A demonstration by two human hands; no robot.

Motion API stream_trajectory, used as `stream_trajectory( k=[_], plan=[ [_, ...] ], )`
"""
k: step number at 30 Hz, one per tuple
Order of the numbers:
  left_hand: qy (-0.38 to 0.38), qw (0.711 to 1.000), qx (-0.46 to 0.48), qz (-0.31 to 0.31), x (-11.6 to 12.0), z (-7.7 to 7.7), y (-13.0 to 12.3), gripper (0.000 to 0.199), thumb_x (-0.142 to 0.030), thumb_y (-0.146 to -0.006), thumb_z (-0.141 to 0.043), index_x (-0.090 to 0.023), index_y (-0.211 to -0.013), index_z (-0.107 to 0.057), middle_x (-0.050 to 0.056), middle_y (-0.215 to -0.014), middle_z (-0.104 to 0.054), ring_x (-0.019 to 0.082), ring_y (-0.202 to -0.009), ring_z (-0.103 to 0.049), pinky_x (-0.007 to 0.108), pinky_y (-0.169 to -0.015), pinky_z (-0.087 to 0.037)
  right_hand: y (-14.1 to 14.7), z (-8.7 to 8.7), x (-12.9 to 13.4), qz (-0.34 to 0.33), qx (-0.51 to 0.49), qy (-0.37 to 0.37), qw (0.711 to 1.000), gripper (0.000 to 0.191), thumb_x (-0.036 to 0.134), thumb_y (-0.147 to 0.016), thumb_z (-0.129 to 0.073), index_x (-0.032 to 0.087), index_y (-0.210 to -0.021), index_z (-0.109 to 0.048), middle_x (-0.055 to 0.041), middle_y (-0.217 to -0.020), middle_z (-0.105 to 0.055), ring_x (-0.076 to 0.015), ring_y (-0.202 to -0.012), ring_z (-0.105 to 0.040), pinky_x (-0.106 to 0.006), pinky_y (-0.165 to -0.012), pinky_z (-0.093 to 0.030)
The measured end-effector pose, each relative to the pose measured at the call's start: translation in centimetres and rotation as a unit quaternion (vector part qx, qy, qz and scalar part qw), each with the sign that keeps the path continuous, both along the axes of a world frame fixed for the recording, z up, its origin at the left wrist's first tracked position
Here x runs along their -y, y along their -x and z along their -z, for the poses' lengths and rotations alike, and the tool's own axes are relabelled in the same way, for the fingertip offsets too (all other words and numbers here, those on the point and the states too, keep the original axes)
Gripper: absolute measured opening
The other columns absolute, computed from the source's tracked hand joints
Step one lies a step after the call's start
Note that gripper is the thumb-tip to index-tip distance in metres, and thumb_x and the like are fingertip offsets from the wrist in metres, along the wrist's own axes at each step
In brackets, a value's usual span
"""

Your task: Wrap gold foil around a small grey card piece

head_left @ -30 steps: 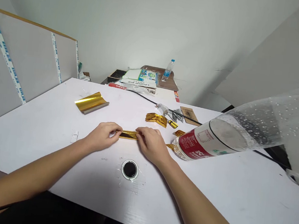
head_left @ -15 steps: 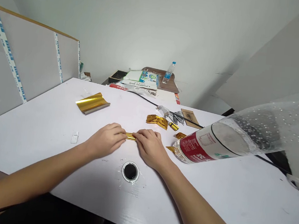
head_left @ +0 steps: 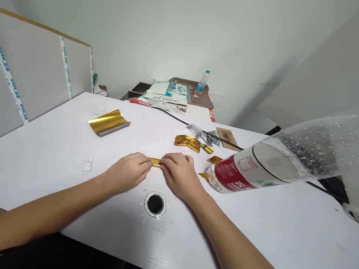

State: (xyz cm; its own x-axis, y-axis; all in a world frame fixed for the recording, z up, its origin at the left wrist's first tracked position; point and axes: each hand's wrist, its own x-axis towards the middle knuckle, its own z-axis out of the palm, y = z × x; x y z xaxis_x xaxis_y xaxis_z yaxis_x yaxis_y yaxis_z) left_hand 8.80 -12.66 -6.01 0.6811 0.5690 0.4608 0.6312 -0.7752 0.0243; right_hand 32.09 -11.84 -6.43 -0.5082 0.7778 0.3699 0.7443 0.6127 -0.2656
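Nearest on the white worktop (head_left: 52, 151), a round black hole (head_left: 155, 203) is seen just in front of the two hands. Beyond it, a small gold strip (head_left: 155, 162) is held flat on the worktop between the left hand (head_left: 128, 172) and the right hand (head_left: 180, 175), so that only its short middle part shows. The fingers (head_left: 144, 161) of the left hand are curled and pinched onto one end, and those of the right hand are closed over the other end in the same way; neither hand is open. The work in hand appears to be the folding or creasing of the strip, and it is judged to be done best if the edges are kept aligned, the strip is pressed flat against the worktop, and firm, even pressure is run along the fold so that the thin foil is not torn or crumpled. Just to the right, a clear bottle (head_left: 259, 166) with a red label is seen large and close to the camera, with gold scraps (head_left: 209, 167) beside its base. Farther off, folded gold pieces (head_left: 187, 142) lie near a black cable (head_left: 181, 119), and a curled gold sheet (head_left: 108, 122) lies well apart to the left. A small white scrap (head_left: 87, 164) lies to the left of the hands. At the far end, a small water bottle (head_left: 201, 84) stands among papers (head_left: 167, 92).
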Motion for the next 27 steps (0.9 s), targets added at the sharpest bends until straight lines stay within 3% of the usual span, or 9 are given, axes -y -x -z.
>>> stream_trajectory(
  k=[7, 18, 27],
  plan=[
    [-0.020, 1.000, -0.001, -0.005, 0.2, 0.2, -0.1, 0.022, -0.014, -0.104, -0.052, -0.014, -0.116, -0.070, 0.010, -0.110, -0.077, 0.024, -0.103, -0.072, 0.040, -0.093, -0.064, 0.2, -0.3, 1.3, -0.038, 0.042, -0.021, 0.998, 0.031, 0.011, -0.103, -0.053, 0.021, -0.125, -0.072, -0.0119, -0.113, -0.073, -0.0271, -0.106, -0.061, -0.042, -0.091, -0.039],
    [-0.004, 1.000, -0.001, -0.005, 0.2, 0.2, -0.1, 0.025, -0.015, -0.104, -0.050, -0.013, -0.117, -0.071, 0.013, -0.112, -0.076, 0.026, -0.106, -0.071, 0.042, -0.093, -0.064, 0.5, -0.6, 1.7, -0.036, 0.063, -0.008, 0.997, 0.040, 0.012, -0.102, -0.048, 0.022, -0.135, -0.067, -0.0131, -0.113, -0.070, -0.0287, -0.106, -0.058, -0.043, -0.092, -0.040],
    [0.028, 1.000, 0.002, -0.007, 0.0, 0.3, -0.2, 0.027, -0.014, -0.103, -0.051, -0.017, -0.119, -0.072, 0.009, -0.112, -0.076, 0.024, -0.108, -0.070, 0.041, -0.095, -0.063, 0.9, -0.9, 2.0, -0.030, 0.062, 0.010, 0.998, 0.035, 0.017, -0.103, -0.050, 0.024, -0.129, -0.072, -0.0135, -0.114, -0.070, -0.0294, -0.106, -0.057, -0.046, -0.091, -0.040]
  ],
)
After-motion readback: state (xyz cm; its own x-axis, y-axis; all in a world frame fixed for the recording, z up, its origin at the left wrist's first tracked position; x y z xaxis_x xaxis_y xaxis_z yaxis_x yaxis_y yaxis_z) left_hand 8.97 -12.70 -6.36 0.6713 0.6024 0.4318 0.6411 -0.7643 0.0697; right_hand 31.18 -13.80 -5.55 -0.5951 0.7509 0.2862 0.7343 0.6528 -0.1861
